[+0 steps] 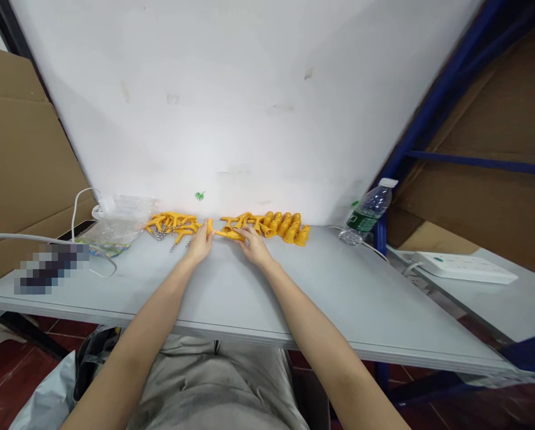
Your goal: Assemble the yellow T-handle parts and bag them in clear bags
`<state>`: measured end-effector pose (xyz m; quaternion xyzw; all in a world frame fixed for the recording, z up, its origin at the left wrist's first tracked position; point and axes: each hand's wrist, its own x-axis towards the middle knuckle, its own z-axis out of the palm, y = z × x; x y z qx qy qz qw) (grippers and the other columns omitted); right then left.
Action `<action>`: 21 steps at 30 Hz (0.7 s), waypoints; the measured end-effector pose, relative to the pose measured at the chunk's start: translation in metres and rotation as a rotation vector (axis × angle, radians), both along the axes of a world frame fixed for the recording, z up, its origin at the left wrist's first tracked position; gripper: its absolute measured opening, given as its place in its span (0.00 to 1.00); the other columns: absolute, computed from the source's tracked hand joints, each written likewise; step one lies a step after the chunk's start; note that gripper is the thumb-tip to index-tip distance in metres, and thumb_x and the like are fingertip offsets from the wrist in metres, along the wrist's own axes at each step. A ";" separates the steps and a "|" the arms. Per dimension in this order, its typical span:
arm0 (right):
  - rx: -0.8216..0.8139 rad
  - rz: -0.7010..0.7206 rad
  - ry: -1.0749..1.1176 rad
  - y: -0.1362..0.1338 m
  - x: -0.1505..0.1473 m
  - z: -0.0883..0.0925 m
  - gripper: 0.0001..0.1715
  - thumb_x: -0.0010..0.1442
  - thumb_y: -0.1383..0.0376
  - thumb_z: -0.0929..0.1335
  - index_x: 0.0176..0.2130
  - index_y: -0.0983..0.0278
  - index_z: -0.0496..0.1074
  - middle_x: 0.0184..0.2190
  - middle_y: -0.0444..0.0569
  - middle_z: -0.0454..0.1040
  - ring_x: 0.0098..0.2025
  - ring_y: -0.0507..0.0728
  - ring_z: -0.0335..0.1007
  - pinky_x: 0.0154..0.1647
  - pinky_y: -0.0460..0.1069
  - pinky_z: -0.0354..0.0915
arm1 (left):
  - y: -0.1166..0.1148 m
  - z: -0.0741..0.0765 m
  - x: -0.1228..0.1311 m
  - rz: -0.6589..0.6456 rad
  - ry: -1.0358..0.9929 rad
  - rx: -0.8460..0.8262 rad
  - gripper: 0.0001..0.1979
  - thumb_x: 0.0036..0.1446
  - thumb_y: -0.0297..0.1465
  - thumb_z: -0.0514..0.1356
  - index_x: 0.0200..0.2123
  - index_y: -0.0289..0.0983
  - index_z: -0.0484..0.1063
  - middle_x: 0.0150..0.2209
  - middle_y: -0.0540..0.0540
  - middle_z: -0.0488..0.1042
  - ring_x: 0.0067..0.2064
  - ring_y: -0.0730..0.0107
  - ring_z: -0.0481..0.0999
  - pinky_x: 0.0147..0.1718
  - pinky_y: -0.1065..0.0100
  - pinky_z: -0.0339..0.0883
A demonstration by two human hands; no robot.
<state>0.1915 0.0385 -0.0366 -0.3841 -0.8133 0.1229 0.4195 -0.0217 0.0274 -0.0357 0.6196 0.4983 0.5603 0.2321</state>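
- Both forearms reach from the bottom of the frame over the grey tabletop.
- At frame centre, the left hand is pinched on the left end of a yellow part lying on the tabletop.
- The right hand lays its fingers on the part's right end; whether it grips it cannot be told.
- Just behind are chained yellow pieces at left and a row of yellow cones at right.
- A water bottle leans at far right.

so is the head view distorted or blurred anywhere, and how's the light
Head view: wide-angle bend, the table edge slants and the blue rack leans; light even and soft, no glare; a pixelated patch masks something at left; the yellow parts look small and soft.
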 end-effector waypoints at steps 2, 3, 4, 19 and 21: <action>0.009 0.004 0.007 0.000 0.002 0.001 0.21 0.61 0.63 0.66 0.54 0.61 0.71 0.48 0.55 0.70 0.50 0.62 0.69 0.55 0.61 0.65 | -0.001 -0.002 -0.002 0.016 0.194 0.038 0.28 0.58 0.35 0.60 0.61 0.34 0.63 0.56 0.34 0.71 0.59 0.53 0.68 0.58 0.56 0.60; 0.014 0.007 0.019 0.000 0.002 0.002 0.21 0.61 0.63 0.66 0.54 0.61 0.71 0.48 0.56 0.70 0.50 0.62 0.69 0.55 0.61 0.65 | -0.003 -0.002 -0.003 0.007 0.263 0.035 0.29 0.58 0.34 0.59 0.62 0.34 0.62 0.54 0.35 0.72 0.57 0.54 0.69 0.57 0.55 0.61; 0.015 0.008 0.038 0.001 0.003 0.002 0.22 0.60 0.62 0.66 0.54 0.62 0.71 0.48 0.56 0.71 0.50 0.63 0.69 0.54 0.61 0.65 | -0.004 -0.001 -0.004 -0.005 0.320 0.036 0.28 0.59 0.33 0.59 0.62 0.35 0.62 0.51 0.36 0.74 0.54 0.56 0.72 0.56 0.56 0.63; -0.400 0.201 0.386 -0.004 0.019 0.028 0.31 0.49 0.45 0.73 0.42 0.64 0.71 0.41 0.53 0.77 0.34 0.56 0.75 0.42 0.54 0.71 | -0.019 0.026 -0.007 0.068 0.358 0.034 0.13 0.52 0.27 0.64 0.43 0.39 0.77 0.26 0.50 0.74 0.28 0.67 0.72 0.37 0.68 0.66; -0.457 0.185 0.372 -0.012 0.017 0.035 0.30 0.49 0.41 0.71 0.34 0.65 0.72 0.31 0.49 0.76 0.28 0.54 0.73 0.35 0.51 0.70 | -0.021 0.029 -0.005 0.051 0.264 0.064 0.12 0.50 0.28 0.65 0.40 0.41 0.78 0.27 0.50 0.75 0.30 0.65 0.72 0.38 0.68 0.66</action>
